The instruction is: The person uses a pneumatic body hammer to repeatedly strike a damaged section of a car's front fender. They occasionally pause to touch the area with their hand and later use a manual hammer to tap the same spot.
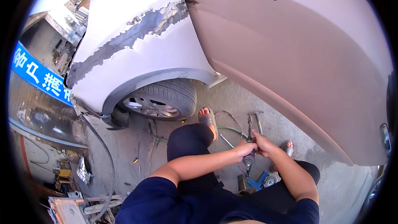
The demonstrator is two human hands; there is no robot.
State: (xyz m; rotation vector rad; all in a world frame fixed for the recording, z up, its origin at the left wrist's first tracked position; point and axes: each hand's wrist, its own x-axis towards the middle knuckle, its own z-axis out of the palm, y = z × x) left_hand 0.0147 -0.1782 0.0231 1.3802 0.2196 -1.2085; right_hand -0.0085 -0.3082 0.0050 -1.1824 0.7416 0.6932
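Over the ground between my knees, my left hand (244, 149) and my right hand (263, 144) are closed close together round a long-shafted grey tool (248, 160). Its slim dark shaft points away from me, and its thicker grey body hangs below my hands; I cannot make out its exact kind. A hammer-like T-shaped tool (258, 120) lies just beyond it. Ahead, a white car's fender (166, 49) carries a jagged strip of bare, dented metal (124, 39). Below the fender's arch is the wheel (174, 97), turned outward.
An opened car door (290, 58) spans the right side, its lower edge near my right foot. A green hose (232, 129) and thin wires cross the concrete. Near my right leg lies a blue tool with a round disc (260, 180). Scrap (70, 209) piles up at lower left.
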